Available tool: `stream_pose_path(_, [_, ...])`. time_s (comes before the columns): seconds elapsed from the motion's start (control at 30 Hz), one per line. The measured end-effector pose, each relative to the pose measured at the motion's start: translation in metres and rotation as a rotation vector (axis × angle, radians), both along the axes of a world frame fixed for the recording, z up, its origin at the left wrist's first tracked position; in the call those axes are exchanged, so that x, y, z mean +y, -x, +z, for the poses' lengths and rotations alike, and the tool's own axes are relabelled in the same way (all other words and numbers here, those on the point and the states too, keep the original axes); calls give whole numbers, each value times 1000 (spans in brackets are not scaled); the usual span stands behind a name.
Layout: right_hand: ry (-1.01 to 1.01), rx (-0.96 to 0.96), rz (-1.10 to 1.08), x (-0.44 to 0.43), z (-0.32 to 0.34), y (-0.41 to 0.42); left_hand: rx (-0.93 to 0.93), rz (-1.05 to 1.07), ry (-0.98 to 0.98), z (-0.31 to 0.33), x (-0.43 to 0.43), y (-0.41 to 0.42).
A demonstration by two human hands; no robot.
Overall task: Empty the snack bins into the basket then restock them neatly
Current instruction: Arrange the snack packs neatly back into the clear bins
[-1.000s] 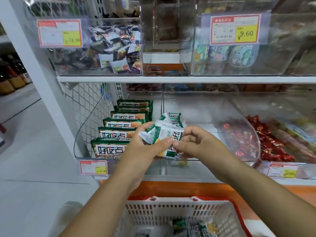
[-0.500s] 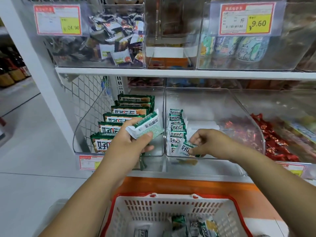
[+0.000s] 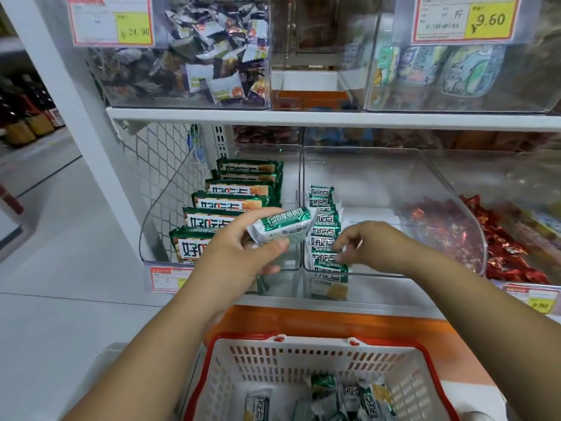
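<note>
My left hand (image 3: 239,256) grips a small stack of green-and-white snack packets (image 3: 283,227) in front of the left clear bin (image 3: 158,214), which holds a row of larger green packs (image 3: 230,202). My right hand (image 3: 367,247) reaches into the middle clear bin (image 3: 394,183), fingertips touching the front of a neat row of small green packets (image 3: 323,226) lined along its left wall. Whether it pinches one I cannot tell. Below, the white basket with a red rim (image 3: 303,357) holds several more small packets (image 3: 349,396).
A bin of red-wrapped candy (image 3: 498,244) stands to the right. The upper shelf (image 3: 334,118) carries clear bins of mixed wrapped snacks (image 3: 212,53) and price tags (image 3: 464,19). An orange ledge (image 3: 334,322) lies between the shelf and the basket. An aisle floor opens at left.
My right hand took packets from the bundle held in both hands and set them into the middle bin's row. My left hand keeps the remaining packets, shifted slightly left.
</note>
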State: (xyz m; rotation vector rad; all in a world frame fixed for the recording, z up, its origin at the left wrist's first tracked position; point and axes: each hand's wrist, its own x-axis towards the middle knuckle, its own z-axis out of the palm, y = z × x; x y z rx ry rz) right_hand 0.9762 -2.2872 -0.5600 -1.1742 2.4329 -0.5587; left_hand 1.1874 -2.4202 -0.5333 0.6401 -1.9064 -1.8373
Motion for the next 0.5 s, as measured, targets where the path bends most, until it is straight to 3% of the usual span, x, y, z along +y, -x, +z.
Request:
stream_pose_path(0.07, [182,-29,-75,5,18,-6,-4,-12,19,0,3,1])
stream_pose_path(0.17, [448,-514,-83,16,45,-34,-28,-40,58,1,9,4])
stream_pose_path(0.23, [473,-690,-37,25,53,-54,-37,-65,96,2,15,6])
stream_pose_path(0.43, [609,-637,-107,32,40,-73,-110,-116,165,2,26,6])
stream_pose_path(0.5, [642,-653,-121,36,38,-72,-94,-123,98,4,29,4])
